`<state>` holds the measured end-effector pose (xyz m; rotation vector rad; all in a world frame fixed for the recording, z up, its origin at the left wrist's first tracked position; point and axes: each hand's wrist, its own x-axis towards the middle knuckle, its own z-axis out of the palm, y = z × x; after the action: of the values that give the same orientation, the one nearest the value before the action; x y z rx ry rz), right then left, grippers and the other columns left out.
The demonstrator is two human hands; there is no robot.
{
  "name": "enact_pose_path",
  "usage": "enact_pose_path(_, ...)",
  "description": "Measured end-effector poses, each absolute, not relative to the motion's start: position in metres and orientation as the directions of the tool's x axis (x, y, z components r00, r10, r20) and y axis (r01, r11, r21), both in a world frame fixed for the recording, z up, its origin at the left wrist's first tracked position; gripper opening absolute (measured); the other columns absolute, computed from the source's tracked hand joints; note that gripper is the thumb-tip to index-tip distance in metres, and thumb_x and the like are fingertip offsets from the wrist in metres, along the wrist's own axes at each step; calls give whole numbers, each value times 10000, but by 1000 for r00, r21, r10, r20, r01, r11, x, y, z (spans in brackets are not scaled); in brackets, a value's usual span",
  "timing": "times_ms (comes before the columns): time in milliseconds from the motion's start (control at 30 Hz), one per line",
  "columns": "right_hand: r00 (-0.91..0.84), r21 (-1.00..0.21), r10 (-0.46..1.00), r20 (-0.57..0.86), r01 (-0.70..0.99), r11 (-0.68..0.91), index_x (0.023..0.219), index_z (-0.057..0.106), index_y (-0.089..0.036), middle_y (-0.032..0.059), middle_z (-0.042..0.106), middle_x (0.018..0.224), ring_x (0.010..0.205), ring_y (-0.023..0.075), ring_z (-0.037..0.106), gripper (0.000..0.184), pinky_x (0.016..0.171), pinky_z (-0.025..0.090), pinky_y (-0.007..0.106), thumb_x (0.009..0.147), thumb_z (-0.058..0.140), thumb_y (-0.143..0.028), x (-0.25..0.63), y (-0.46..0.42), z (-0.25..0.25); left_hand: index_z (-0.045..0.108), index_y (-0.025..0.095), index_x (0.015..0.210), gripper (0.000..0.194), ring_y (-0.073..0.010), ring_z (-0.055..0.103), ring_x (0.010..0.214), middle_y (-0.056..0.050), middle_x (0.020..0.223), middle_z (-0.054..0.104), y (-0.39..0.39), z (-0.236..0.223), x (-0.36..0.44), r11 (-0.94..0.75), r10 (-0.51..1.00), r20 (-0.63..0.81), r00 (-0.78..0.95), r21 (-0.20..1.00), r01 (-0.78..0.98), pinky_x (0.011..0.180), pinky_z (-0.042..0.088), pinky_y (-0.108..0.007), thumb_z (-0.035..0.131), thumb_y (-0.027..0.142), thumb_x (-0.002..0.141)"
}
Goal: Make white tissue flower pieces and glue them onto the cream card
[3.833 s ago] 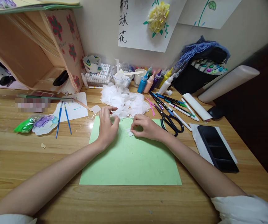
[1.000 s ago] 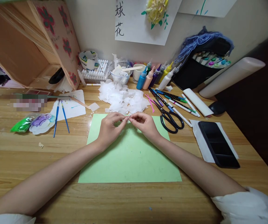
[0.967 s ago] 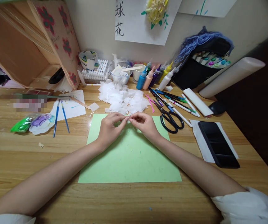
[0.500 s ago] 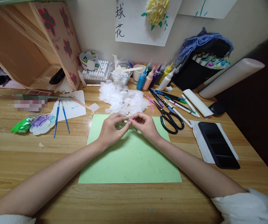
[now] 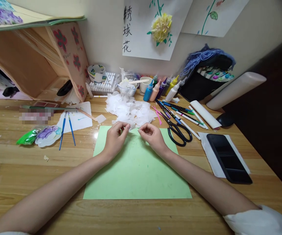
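My left hand [image 5: 116, 139] is closed in a pinch above the far part of a light green sheet of paper [image 5: 137, 176]. At its thumb and fingertips shows a small piece of thin white paper [image 5: 132, 126]. My right hand [image 5: 153, 137] is also pinched, a short gap to the right of the left one; whatever is between its fingertips is too small to make out. Just beyond both hands lies a loose pile of thin white paper pieces [image 5: 123, 106]. Black-handled scissors [image 5: 178, 133] rest to the right of my right hand.
Paint bottles [image 5: 153, 91], a paper cup [image 5: 144, 85] and a marker box [image 5: 103, 85] stand along the wall. Pens [image 5: 185, 114] and a black phone-like slab [image 5: 229, 160] lie at right. Blue brushes [image 5: 71, 129] and a paint palette [image 5: 48, 135] lie left.
My hands have moved apart from where their fingertips met, the left hand shifting left. The camera view has tilted up slightly, showing more of the wall pictures.
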<state>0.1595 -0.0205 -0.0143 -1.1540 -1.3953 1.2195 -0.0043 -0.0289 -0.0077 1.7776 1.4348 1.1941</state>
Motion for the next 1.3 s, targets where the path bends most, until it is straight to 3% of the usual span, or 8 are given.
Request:
enact_pose_path(333, -263, -973, 960, 91, 182, 142, 695, 531, -177, -21, 487, 664, 615, 109, 428, 248, 567, 339, 241, 789, 601, -395, 155, -26, -12, 633, 192, 818, 150, -133, 512, 679, -14, 752, 630, -36, -3, -3, -426, 896, 425, 128, 745, 513, 642, 397, -264, 529, 290, 861)
enact_pose_path(467, -276, -986, 958, 79, 121, 116, 712, 539, -178, -23, 487, 666, 616, 109, 433, 234, 579, 341, 239, 817, 562, -385, 156, -26, -10, 632, 189, 807, 170, -131, 508, 654, -9, 737, 624, -32, -5, -3, -321, 941, 335, 56, 823, 468, 620, 402, -258, 535, 323, 851)
enact_pose_path(633, -264, -990, 963, 60, 104, 90, 672, 497, -177, -36, 448, 626, 578, 101, 402, 266, 549, 319, 230, 803, 573, -396, 157, -25, -9, 609, 175, 781, 208, -131, 532, 672, -7, 737, 622, -25, -11, -4, -175, 983, 181, 4, 941, 291, 636, 420, -248, 559, 373, 821)
enact_pose_path(933, -197, -982, 976, 89, 146, 119, 637, 431, -184, -43, 403, 605, 567, 97, 376, 270, 542, 306, 228, 807, 540, -363, 160, -22, -14, 585, 155, 780, 225, -118, 512, 686, 4, 718, 570, -21, -13, -5, -91, 989, 110, -101, 980, 175, 647, 403, -225, 548, 373, 821)
enact_pose_path(1067, -151, -926, 980, 132, 335, 176, 675, 490, -181, -38, 419, 609, 565, 106, 383, 235, 548, 321, 235, 817, 534, -363, 167, -9, -18, 623, 155, 842, 241, -131, 519, 669, -15, 742, 598, -16, -16, -10, -69, 976, 127, -177, 951, 302, 639, 418, -246, 533, 378, 828)
enact_pose_path(1167, -92, -832, 969, 228, 499, 243, 913, 575, -173, 6, 532, 750, 621, 131, 456, 215, 609, 401, 260, 796, 574, -353, 177, 5, -16, 631, 162, 976, 252, -162, 545, 752, -54, 867, 608, -13, -14, -14, -110, 968, 206, -141, 860, 498, 713, 443, -290, 485, 327, 853)
enact_pose_path(1233, -62, -750, 942, 329, 589, 300, 1053, 554, -176, 65, 558, 944, 774, 176, 530, 355, 723, 457, 313, 760, 623, -363, 187, 12, -13, 577, 158, 1107, 314, -211, 533, 945, -101, 1037, 550, -13, -11, -17, -154, 944, 303, -133, 757, 635, 836, 435, -346, 492, 306, 843)
enact_pose_path(1300, -110, -655, 913, 394, 663, 362, 1144, 525, -189, 112, 507, 1133, 1028, 245, 516, 504, 890, 437, 383, 709, 677, -391, 196, 18, -10, 466, 142, 1241, 506, -286, 425, 1150, -151, 1199, 430, -13, -8, -21, -140, 913, 379, -152, 639, 756, 955, 372, -426, 567, 348, 790)
